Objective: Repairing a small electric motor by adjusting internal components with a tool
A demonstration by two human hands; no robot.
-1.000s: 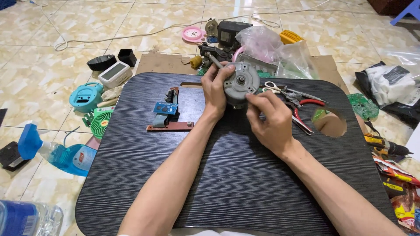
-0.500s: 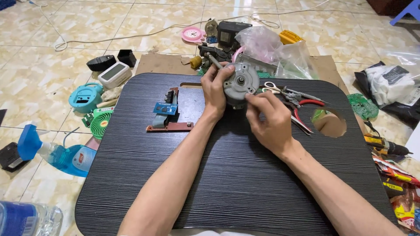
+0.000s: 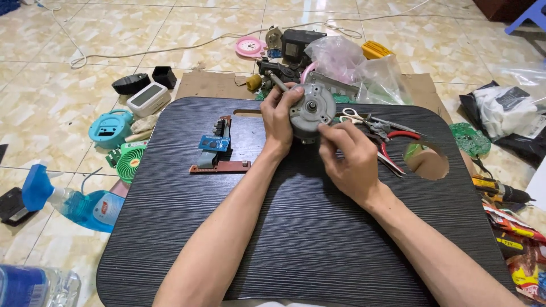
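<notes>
Hands meet over the far middle of a dark wood-grain lap table [image 3: 318, 239]. Left hand [image 3: 278, 116] is curled round the left rim of a round grey motor [image 3: 311, 111], fingers over the top edge and thumb low, holding it clear of the board. The motor's flat face is turned toward the camera, its short central shaft pointing back at the viewer, so its axis runs roughly along the line of sight. Right hand [image 3: 350, 159] is half closed, its fingertips pinched against the motor's lower right edge; whether they grip anything small there cannot be told. Both bare forearms run up from the near edge and converge at the motor.

Just right of the hands lie scissors [image 3: 355, 115] and red-handled pliers [image 3: 389, 145], with an oval cut-out [image 3: 425, 161] in the table beyond. Left of the hands sits a brown circuit board [image 3: 219, 150] with a blue module on it.

Around the table is a beige tiled floor [image 3: 51, 108], strewn with a green mini fan [image 3: 129, 162], a blue spray bottle [image 3: 68, 202], a pink clock [image 3: 249, 46] and clear plastic bags [image 3: 364, 71].
</notes>
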